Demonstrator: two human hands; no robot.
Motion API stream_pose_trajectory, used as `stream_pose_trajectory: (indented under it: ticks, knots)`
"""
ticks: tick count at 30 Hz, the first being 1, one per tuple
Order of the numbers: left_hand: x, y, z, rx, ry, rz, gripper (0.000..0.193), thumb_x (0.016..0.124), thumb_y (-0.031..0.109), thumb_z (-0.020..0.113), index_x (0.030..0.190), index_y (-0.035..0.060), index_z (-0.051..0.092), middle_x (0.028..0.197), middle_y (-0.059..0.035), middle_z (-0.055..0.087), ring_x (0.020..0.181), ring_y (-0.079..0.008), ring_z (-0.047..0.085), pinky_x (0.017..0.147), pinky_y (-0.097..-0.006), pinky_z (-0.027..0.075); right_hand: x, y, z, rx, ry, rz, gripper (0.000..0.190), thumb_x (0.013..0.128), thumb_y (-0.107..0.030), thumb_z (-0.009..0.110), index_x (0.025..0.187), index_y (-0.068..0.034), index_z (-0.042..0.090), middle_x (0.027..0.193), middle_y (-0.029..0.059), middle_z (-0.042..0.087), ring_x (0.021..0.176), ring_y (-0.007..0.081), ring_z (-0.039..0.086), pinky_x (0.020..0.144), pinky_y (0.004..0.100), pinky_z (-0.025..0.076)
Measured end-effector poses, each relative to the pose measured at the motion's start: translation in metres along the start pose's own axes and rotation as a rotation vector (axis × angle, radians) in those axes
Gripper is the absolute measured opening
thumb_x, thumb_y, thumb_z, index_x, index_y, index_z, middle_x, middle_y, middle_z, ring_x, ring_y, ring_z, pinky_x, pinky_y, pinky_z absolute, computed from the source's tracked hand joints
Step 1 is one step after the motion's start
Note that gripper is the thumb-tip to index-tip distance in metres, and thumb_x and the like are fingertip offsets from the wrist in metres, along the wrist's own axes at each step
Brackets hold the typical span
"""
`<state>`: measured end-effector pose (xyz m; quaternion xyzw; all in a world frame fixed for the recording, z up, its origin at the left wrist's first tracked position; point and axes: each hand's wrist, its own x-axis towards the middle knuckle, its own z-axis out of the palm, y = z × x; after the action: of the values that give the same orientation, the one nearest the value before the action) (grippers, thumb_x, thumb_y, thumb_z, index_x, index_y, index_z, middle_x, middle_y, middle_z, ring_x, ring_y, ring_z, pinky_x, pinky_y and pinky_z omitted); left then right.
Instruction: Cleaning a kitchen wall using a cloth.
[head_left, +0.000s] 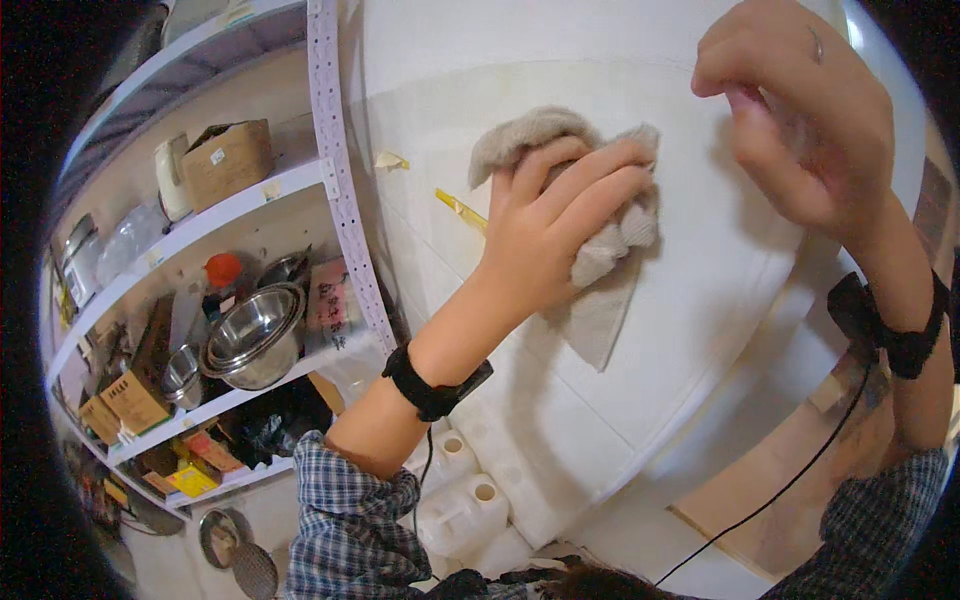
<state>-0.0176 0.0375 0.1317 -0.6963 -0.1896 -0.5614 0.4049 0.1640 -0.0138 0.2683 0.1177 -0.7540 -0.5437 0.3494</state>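
Note:
My left hand (544, 225) presses a crumpled grey-beige cloth (525, 131) against a white tiled wall surface (442, 112). The cloth bunches around my spread fingers, and a pointed corner of it hangs below my palm. Beside my left hand, a strip of yellow tape (459, 206) sticks to the white surface, partly covered by the hand. A smaller torn piece of tape (391, 160) lies farther left. Raised at the upper right, my right hand (802, 120) has its fingers curled in towards the thumb. Nothing shows in it, and it appears apart from the surface.
A white metal shelf unit (330, 97) stands at left, holding a cardboard box (229, 157), nested steel bowls (255, 337) and other goods. White plastic jugs (465, 517) stand below my left forearm. A black cable (780, 495) hangs from my right wrist strap (911, 341).

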Motion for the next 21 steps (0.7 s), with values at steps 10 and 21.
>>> stream_pose_trajectory:
  ticks: [10, 21]
  knots:
    - [-0.005, 0.001, 0.002, -0.003, 0.031, -0.011, 0.053, 0.055, 0.023, 0.069, 0.106, 0.0157, 0.058, 0.116, 0.0030, 0.057, 0.094, -0.0205, 0.049, 0.080, -0.0347, 0.033, -0.003, 0.004, 0.002, 0.067, 0.020, 0.045, 0.007, 0.053, -0.008, 0.052, 0.060, -0.006, 0.052, 0.057, 0.0051, 0.051, 0.046, 0.0202, 0.044, 0.045, 0.0324, 0.034]
    - [-0.010, 0.005, 0.001, -0.037, 0.035, -0.042, 0.053, 0.054, 0.022, 0.069, 0.106, 0.0156, 0.058, 0.115, 0.0028, 0.058, 0.095, -0.0212, 0.049, 0.078, -0.0339, 0.033, -0.003, 0.003, 0.003, 0.101, 0.066, 0.070, 0.010, 0.051, -0.007, 0.051, 0.061, -0.006, 0.054, 0.057, 0.0068, 0.053, 0.047, 0.0208, 0.047, 0.046, 0.0319, 0.036]
